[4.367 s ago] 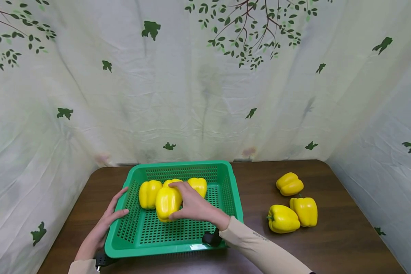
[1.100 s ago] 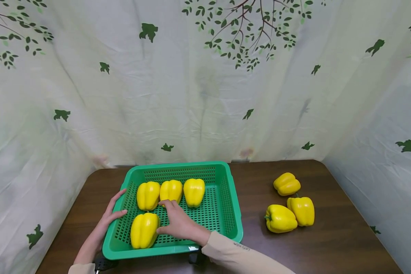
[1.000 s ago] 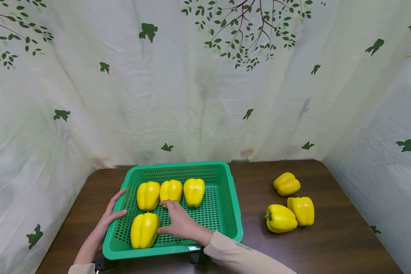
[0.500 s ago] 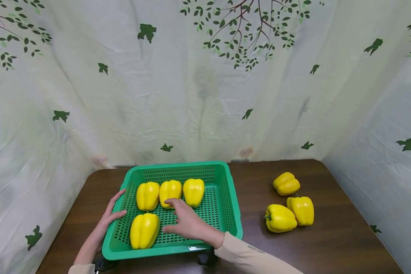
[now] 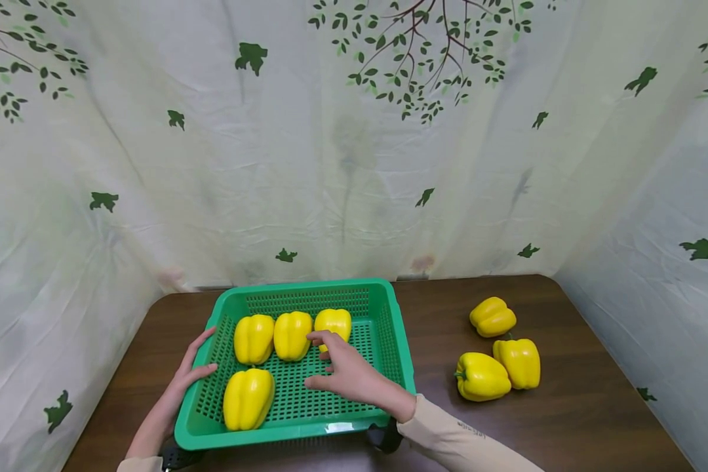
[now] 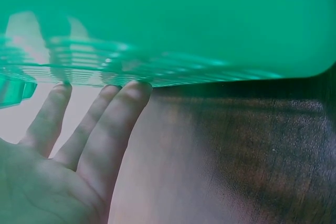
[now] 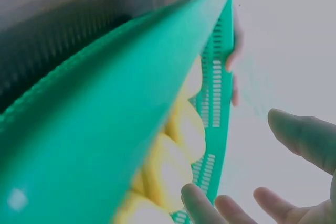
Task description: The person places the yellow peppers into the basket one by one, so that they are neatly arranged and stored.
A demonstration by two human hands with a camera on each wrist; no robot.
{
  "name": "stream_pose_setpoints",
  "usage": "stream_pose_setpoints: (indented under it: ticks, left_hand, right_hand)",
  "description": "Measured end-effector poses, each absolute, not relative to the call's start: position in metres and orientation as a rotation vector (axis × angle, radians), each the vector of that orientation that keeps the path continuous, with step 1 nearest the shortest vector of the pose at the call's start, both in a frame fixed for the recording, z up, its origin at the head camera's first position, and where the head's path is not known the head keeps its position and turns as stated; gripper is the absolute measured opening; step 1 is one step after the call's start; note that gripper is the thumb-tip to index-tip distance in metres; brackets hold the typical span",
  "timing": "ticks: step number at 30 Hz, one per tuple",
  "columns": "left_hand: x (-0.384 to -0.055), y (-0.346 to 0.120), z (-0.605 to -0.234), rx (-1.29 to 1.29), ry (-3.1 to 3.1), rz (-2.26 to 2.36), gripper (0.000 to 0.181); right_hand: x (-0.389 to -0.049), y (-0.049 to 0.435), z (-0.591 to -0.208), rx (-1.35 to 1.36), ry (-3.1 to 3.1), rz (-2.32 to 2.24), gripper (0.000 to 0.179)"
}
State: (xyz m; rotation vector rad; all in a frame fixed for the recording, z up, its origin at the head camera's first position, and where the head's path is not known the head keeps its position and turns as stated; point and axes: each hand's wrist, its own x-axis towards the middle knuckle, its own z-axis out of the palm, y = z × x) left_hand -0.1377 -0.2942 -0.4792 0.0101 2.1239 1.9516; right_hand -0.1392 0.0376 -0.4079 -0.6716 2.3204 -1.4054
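Note:
A green plastic basket (image 5: 295,429) stands on the table with a row of yellow bell peppers along its back. Another yellow bell pepper (image 5: 249,398) sits in its front left corner. My left hand (image 5: 183,377) rests against the basket's left side; in the left wrist view straight fingers (image 6: 107,129) touch its outer wall. My right hand (image 5: 354,373) hovers over the basket with nothing in it, fingers spread, partly hiding the rightmost pepper (image 5: 333,320) of the row. The left and middle peppers, the left one (image 5: 254,339) and the middle one (image 5: 292,335), show whole.
Three more yellow bell peppers lie on the dark wooden table (image 5: 431,341) right of the basket: one at the back (image 5: 492,316), one in front (image 5: 482,377) and one beside it (image 5: 517,364). A pale leaf-printed curtain (image 5: 342,164) hangs behind the table.
My right hand set the pepper it held down at the basket's front left and let go. It then moved right, away from that pepper. My left hand stays at the basket's side.

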Motion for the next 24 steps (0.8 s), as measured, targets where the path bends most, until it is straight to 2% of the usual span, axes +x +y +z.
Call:
stream_pose_setpoints:
  ticks: [24]
  left_hand:
    - [-0.138,-0.294,-0.479,0.044,2.141,1.951,0.061]
  right_hand:
    - [-0.159,0.111,-0.406,-0.625,2.386,-1.536,0.059]
